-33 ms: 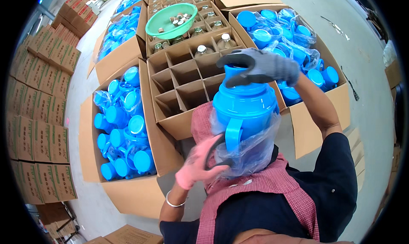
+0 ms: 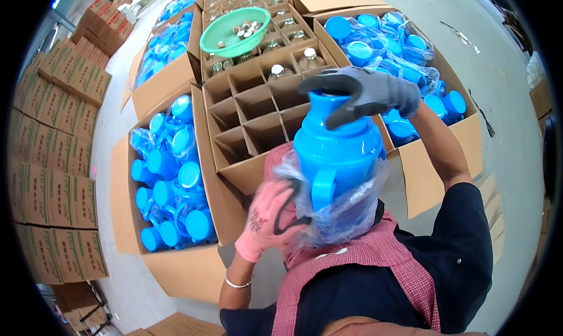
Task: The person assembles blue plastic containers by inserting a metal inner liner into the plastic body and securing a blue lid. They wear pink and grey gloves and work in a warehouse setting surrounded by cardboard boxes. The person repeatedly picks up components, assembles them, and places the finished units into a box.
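Observation:
In front of my body stands a blue plastic thermos jug (image 2: 337, 142), upright, with its handle turned towards me. A clear plastic bag (image 2: 346, 221) wraps its lower part. My right hand (image 2: 366, 92), in a grey glove with black palm, is curled over the jug's neck and hides part of the opening. My left hand (image 2: 271, 215), in a pink glove with black finger pads, is at the jug's left side. Its slightly blurred fingers are bent at the bag's edge, with film bunched over the fingertips.
Ahead is a divided carton (image 2: 249, 169) with two white-capped glass pieces. Behind it, a green basin (image 2: 211, 45) holding small caps rests on more dividers. Cartons of blue jugs (image 2: 187, 174) stand left and right. Stacked brown boxes (image 2: 53, 195) line the far left.
My left hand has moved up and slightly inward, bringing its fingers to the bag, whose film is lifted there. My right hand has shifted slightly right and down on the neck.

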`<state>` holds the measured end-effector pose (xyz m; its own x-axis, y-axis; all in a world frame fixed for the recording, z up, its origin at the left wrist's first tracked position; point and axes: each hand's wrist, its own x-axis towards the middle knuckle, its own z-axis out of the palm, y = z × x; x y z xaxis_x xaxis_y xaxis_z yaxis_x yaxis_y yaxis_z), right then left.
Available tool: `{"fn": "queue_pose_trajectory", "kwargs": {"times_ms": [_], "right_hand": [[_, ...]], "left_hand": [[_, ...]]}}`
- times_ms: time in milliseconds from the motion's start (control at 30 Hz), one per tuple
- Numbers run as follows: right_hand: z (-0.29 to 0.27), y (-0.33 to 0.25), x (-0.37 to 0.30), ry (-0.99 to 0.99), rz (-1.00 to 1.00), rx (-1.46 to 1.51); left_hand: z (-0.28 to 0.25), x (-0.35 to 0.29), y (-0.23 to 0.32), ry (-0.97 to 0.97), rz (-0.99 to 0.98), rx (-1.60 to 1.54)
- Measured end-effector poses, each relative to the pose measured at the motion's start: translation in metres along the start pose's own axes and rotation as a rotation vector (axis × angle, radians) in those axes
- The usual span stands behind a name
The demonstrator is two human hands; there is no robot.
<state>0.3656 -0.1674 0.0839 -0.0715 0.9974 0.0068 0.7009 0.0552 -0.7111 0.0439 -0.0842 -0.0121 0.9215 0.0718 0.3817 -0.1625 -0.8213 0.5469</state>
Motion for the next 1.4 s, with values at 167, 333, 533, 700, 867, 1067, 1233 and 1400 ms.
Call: {"fn": "queue_pose_trajectory", "kwargs": {"times_ms": [167, 333, 533, 700, 867, 1067, 1233, 1400], "right_hand": [[0.008, 0.0, -0.012, 0.075, -0.445, 0.179], [0.028, -0.034, -0.015, 0.27, -0.434, -0.021], [0.033, -0.008, 0.008, 0.219, -0.588, 0.114], [0.023, 0.025, -0.064, 0.703, -0.225, -0.022], [0.083, 0.088, -0.152, 0.852, -0.104, 0.407], [0.055, 0.07, -0.125, 0.463, -0.57, -0.228], [0.018, 0.024, -0.095, 0.202, -0.912, -0.795], [0.049, 0.068, -0.092, 0.374, 0.002, -0.316]], "left_hand": [[-0.004, 0.043, 0.026, 0.254, 0.351, 0.368], [-0.028, 0.109, 0.078, -0.156, 0.772, 0.491], [-0.007, 0.146, 0.079, -0.698, 0.699, 0.284], [-0.039, 0.138, 0.022, -0.355, 0.296, 0.224], [-0.047, 0.065, -0.044, 0.266, -0.563, -0.002], [0.01, 0.007, -0.115, 0.471, -0.773, -0.791], [0.014, 0.014, -0.117, 0.33, -0.793, -1.045], [0.038, 0.011, -0.104, 0.5, -0.724, -0.78]]}}
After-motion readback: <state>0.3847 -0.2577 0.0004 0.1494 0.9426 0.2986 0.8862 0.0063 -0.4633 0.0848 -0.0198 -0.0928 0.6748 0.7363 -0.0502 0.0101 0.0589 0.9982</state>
